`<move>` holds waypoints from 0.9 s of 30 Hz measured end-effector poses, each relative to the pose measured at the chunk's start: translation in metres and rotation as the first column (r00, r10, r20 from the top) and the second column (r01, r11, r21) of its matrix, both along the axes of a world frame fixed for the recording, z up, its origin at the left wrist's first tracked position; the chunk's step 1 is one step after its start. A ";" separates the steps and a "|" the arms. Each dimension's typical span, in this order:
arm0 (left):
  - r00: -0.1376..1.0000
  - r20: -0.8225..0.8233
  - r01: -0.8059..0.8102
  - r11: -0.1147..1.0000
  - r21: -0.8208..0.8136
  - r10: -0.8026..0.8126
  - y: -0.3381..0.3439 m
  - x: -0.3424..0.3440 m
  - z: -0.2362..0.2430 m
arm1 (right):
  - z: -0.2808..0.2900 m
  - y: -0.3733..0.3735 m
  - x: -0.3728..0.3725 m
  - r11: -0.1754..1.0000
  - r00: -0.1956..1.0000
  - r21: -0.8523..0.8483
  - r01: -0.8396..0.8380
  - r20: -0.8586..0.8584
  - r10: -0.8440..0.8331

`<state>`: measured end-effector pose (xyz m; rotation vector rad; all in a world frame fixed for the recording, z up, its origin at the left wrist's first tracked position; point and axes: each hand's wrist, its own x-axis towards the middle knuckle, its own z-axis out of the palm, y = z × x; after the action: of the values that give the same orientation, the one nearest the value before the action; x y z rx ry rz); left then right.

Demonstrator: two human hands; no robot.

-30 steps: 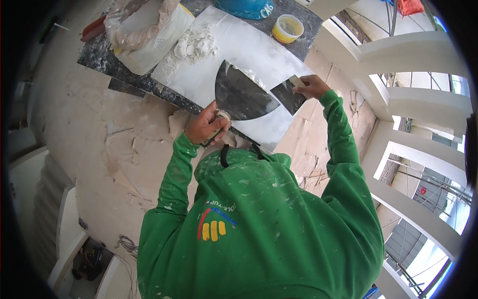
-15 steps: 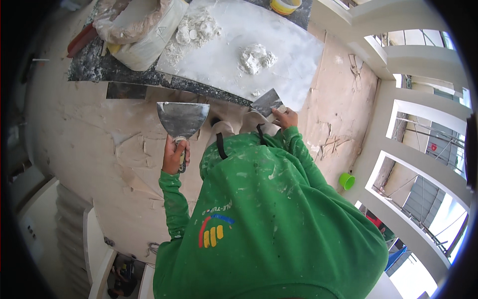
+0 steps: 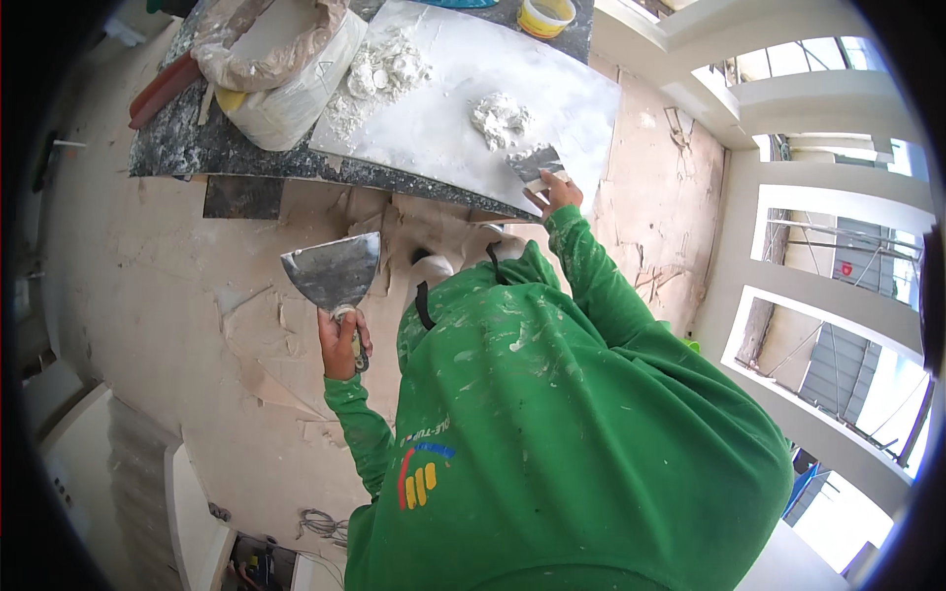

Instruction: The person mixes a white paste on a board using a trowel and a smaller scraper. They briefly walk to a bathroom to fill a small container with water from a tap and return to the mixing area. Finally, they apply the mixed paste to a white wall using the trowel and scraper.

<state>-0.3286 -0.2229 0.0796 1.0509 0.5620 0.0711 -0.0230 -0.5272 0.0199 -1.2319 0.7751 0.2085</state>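
Observation:
My left hand [image 3: 341, 340] grips the handle of a wide putty knife [image 3: 335, 274], its broad grey blade pointing away from me above the floor. A smaller putty knife [image 3: 535, 165] is in my right hand [image 3: 554, 193], over the near right part of the white board [image 3: 443, 123]. Its blade reaches to the near edge of a mound of white putty [image 3: 500, 119]; whether it touches the mound, I cannot tell. Further left on the board sits a larger, crumbly heap of white material [image 3: 386, 67].
An open bag [image 3: 296, 103] with a folded-down rim stands left of the board on the spattered dark tabletop [image 3: 236, 161]. A yellow tub [image 3: 545, 17] is at the far edge. Cables [image 3: 323, 527] lie on the floor [image 3: 246, 286], and window openings [image 3: 803, 340] line the right wall.
My right hand has moved forward over the board, bringing the smaller putty knife up to the putty mound. The wide putty knife in my left hand has tilted left and come slightly nearer.

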 end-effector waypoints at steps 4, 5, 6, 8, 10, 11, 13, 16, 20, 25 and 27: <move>0.996 -0.057 -0.072 0.997 0.005 0.072 -0.006 -0.023 -0.007 | -0.039 -0.070 -0.007 0.999 1.000 -0.051 -0.006 0.003 0.006; 0.995 -0.065 -0.076 0.997 0.008 0.077 -0.007 -0.026 -0.008 | -0.046 -0.079 0.001 0.996 0.999 -0.081 -0.043 -0.005 0.042; 0.994 -0.074 -0.076 0.997 0.014 0.077 -0.006 -0.026 -0.008 | -0.051 -0.083 0.011 0.991 0.997 -0.108 -0.075 -0.013 0.074; 0.995 -0.083 -0.053 0.998 0.041 0.056 -0.003 -0.023 -0.007 | -0.063 -0.078 0.046 0.956 0.981 -0.222 -0.193 -0.024 0.193; 0.996 -0.082 -0.030 0.997 0.067 0.036 -0.001 -0.016 -0.003 | -0.076 -0.053 0.094 0.916 0.958 -0.291 -0.277 -0.009 0.286; 0.997 -0.073 -0.005 0.997 0.071 0.010 0.002 -0.006 0.004 | -0.097 -0.050 0.125 0.862 0.936 -0.395 -0.317 0.015 0.351; 0.997 -0.080 0.014 0.996 0.088 -0.007 0.002 0.008 0.016 | -0.092 -0.026 0.175 0.697 0.828 -0.570 -0.434 0.052 0.558; 0.997 -0.065 -0.026 0.988 0.152 0.037 -0.003 0.005 0.019 | 0.005 0.033 0.185 0.147 0.551 -0.916 -0.372 -0.090 0.830; 0.994 -0.036 -0.093 0.985 0.147 0.100 -0.021 0.017 0.020 | 0.027 0.048 0.152 -0.025 0.191 -0.998 -0.063 -0.037 0.981; 0.987 -0.016 -0.157 0.983 0.090 0.159 -0.060 0.030 0.008 | 0.001 0.020 0.125 -0.427 -0.132 -0.902 -0.066 -0.416 0.900; 0.987 -0.019 -0.157 0.984 0.088 0.160 -0.073 0.037 0.006 | 0.026 0.014 0.173 -0.328 -0.148 -0.930 -0.167 -0.306 0.941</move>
<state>-0.2915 -0.2957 0.0856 1.0905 0.6709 0.2236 0.1497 -0.5133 0.0456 -2.5559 -1.3385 0.3711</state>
